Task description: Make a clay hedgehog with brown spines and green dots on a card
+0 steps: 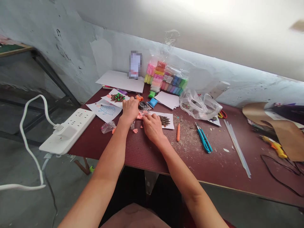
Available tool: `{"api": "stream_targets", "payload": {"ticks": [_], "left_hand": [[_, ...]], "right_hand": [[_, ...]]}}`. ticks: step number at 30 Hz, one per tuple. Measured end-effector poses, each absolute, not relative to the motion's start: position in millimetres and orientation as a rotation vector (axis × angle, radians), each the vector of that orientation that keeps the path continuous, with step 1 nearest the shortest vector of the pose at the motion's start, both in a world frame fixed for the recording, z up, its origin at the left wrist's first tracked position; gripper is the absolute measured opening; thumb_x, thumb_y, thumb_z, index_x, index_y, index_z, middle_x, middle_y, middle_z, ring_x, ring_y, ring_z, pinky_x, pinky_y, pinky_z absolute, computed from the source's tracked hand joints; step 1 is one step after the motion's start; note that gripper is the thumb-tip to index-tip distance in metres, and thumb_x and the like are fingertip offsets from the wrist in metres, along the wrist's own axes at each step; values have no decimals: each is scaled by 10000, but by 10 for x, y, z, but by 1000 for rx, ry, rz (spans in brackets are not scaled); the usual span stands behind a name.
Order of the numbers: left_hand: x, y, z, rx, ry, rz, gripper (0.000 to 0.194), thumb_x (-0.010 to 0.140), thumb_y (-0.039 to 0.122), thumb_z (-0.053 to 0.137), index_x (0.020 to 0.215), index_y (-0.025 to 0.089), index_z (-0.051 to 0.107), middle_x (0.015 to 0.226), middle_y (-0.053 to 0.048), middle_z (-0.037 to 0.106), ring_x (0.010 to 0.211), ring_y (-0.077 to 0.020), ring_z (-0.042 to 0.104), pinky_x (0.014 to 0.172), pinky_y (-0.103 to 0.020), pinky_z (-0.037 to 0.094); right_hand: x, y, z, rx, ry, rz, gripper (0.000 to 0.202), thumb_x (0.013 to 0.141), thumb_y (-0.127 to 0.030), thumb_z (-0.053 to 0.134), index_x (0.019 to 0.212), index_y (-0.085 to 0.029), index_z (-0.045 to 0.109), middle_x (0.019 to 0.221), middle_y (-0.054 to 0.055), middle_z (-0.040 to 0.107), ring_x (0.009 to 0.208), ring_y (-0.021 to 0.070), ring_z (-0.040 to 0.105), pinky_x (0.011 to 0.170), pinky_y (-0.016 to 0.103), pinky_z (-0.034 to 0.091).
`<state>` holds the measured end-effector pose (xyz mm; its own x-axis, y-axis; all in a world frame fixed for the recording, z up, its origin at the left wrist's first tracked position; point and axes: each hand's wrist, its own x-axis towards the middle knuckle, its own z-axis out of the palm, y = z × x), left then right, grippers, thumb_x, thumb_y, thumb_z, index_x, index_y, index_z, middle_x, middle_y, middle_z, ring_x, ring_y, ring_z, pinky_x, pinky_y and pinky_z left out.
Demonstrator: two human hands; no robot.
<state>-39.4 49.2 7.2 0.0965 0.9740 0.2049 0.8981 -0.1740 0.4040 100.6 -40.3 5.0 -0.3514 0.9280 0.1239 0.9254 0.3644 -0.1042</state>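
Observation:
A crumpled clear wrapper with pink modelling clay (pixel 140 115) lies between my hands. My left hand (pixel 130 109) is closed at its left end, its fingertips partly hidden. From the right, my right hand (pixel 152 126) has curled fingers pressed on the same pink clay. Just behind them are a dark wrapped packet (pixel 144 106), an orange clay lump (pixel 139 98) and a blue clay packet (pixel 152 102). Beside my right hand, a white card (pixel 171 123) carries rows of dark striped seed shells (pixel 164 120). Small pink clay bits (pixel 135 130) lie nearer me.
Left are a hedgehog-like drawing (pixel 106 110), seeds with green bits (pixel 117 97) and a power strip (pixel 71 129). Right are an orange marker (pixel 178 132), teal cutter (pixel 203 139), glue sticks (pixel 237 148) and glue gun (pixel 276 147). Clay packs (pixel 166 79) stand at the wall.

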Motion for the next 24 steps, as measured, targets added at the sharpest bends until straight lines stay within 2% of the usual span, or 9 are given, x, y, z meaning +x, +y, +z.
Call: {"api": "stream_targets", "payload": {"ticks": [3,7,11,14,18,20,24], "left_hand": [[-368,484,190,2103,1839,948,373,979,85,453,1180,150,760,1274,-200,656,1214,-357,654,1053,-471,495],[-299,519,222,1920,1588,1378,354,959,78,527,1241,167,722,1321,-153,672,1286,-297,626,1112,-418,499],[-244,612,115,1624,1306,1523,324,945,83,536,1213,129,711,1188,-134,753,1104,-227,720,1036,-353,554],[-246,681,46,1504,1198,1555,286,921,96,582,1175,126,711,1103,-107,776,1041,-200,739,1000,-323,564],[-246,701,26,1445,1108,1552,281,873,134,665,1151,130,707,1049,-88,777,978,-182,739,958,-323,579],[-211,671,32,1429,1033,1512,284,835,153,699,1118,123,712,1003,-76,772,920,-174,732,915,-320,586],[-90,563,46,1406,795,1333,302,770,198,766,1059,116,727,946,-60,759,846,-166,713,836,-308,587]], "right_hand": [[944,-366,22,-1670,-2505,25,323,1033,-183,528,1315,-154,683,1358,154,704,1171,333,550,978,445,401],[849,-256,-51,-1531,-2566,38,347,1035,-136,488,1327,-153,675,1340,165,706,1194,313,586,1042,440,410],[825,-135,-83,-1408,-2539,142,364,987,-70,531,1310,-138,685,1325,183,696,1246,269,600,1074,377,430],[955,-117,-31,-1545,-2315,163,381,981,-57,476,1257,-167,713,1261,154,723,1137,251,655,992,356,472],[1231,-157,93,-1693,-1764,197,305,1032,-195,414,1029,-176,718,1010,112,754,935,226,679,864,338,494],[1330,-169,135,-1610,-1600,314,264,1027,-343,487,1005,-182,695,961,89,741,855,204,664,799,320,507],[1407,-163,136,-1402,-1459,682,449,940,-640,578,920,-203,679,778,15,654,684,158,591,613,270,490]]}}
